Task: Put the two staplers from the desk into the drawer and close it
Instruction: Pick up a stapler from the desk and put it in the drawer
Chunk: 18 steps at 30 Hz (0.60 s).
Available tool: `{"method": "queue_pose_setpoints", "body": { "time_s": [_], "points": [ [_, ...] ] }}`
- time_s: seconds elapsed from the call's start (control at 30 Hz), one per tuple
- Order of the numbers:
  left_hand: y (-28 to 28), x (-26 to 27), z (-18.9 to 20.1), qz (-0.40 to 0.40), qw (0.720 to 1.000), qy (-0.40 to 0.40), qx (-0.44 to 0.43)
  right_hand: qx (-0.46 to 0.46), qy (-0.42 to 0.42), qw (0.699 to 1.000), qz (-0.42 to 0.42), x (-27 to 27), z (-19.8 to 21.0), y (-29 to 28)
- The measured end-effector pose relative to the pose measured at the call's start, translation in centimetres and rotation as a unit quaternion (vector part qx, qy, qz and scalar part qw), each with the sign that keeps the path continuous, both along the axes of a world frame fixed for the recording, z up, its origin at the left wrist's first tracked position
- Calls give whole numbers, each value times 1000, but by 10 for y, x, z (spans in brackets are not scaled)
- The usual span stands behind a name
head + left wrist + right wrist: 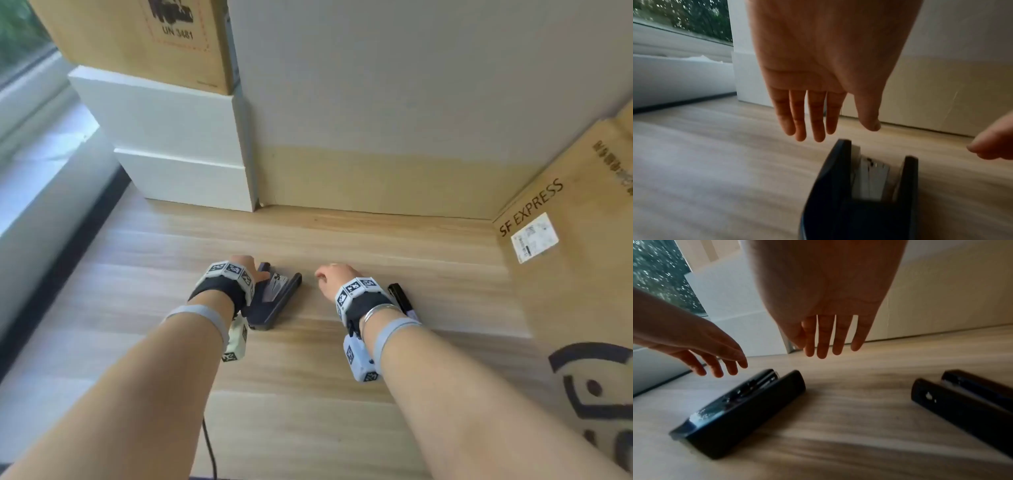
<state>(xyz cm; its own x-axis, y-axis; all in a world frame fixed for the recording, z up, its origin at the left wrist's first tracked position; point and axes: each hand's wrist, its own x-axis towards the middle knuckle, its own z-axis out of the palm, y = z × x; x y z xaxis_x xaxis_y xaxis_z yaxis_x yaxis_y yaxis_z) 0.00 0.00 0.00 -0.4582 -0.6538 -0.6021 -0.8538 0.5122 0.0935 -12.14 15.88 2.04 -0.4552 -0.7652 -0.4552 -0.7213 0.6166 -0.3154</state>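
Note:
Two dark staplers lie on their sides on the wooden desk (pixel 342 240). The left stapler (pixel 277 301) (pixel 861 191) (pixel 740 412) lies just below and right of my left hand (pixel 243 265) (pixel 818 113) (pixel 715 360), which hovers over it with straight fingers, touching nothing. The right stapler (pixel 402 298) (pixel 966 402) is mostly hidden behind my right wrist in the head view. My right hand (pixel 330 277) (pixel 830 337) hangs between the two staplers, fingers straight and empty. No drawer is in view.
White boxes (pixel 178 150) and a cardboard box (pixel 137 37) stand at the back left. A pale wall panel (pixel 394 120) closes the back. An SF Express carton (pixel 575 233) blocks the right side. A window ledge (pixel 41 171) runs along the left.

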Motion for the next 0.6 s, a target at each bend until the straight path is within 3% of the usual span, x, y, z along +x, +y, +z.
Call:
{"method": "queue_pose_setpoints", "body": {
  "time_s": [0.23, 0.6],
  "points": [
    [14, -1, -35, 76, 996, 21, 53, 56, -12, 998, -3, -6, -38, 3],
    [25, -10, -21, 128, 989, 65, 19, 74, -5, 997, 14, -11, -58, 3]
  ]
}}
